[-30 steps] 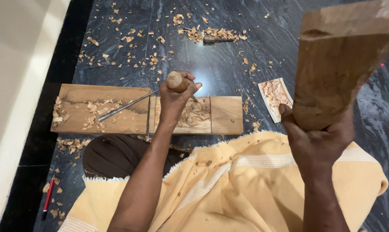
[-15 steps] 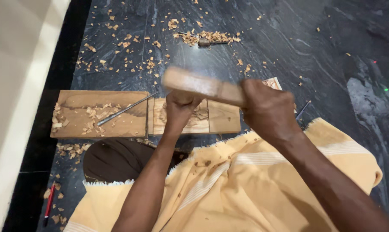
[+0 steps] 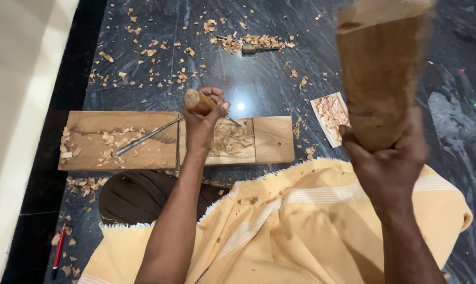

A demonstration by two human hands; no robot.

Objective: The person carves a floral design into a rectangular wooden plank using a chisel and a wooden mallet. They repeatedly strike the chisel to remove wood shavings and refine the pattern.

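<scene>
Centrally, chisel [image 3: 200, 102] stands tilted on carved wooden panel [image 3: 238, 141], left hand [image 3: 204, 118] wrapped round wooden handle. Right hand [image 3: 388, 158] grips wooden mallet [image 3: 380, 73] raised high. Second chisel [image 3: 146, 138] lies on plank [image 3: 117, 141]; shavings across dark floor [image 3: 269, 84].

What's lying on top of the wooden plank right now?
On the wooden plank lie wood shavings and a thin metal tool. The left hand sets a chisel on its carved part. The hand covers the chisel's tip.

The dark polished stone floor [image 3: 280, 84] carries a long wooden plank [image 3: 119, 141], scattered wood shavings [image 3: 248, 41], a small carved panel [image 3: 330, 117] and a red pen [image 3: 57, 251].
</scene>
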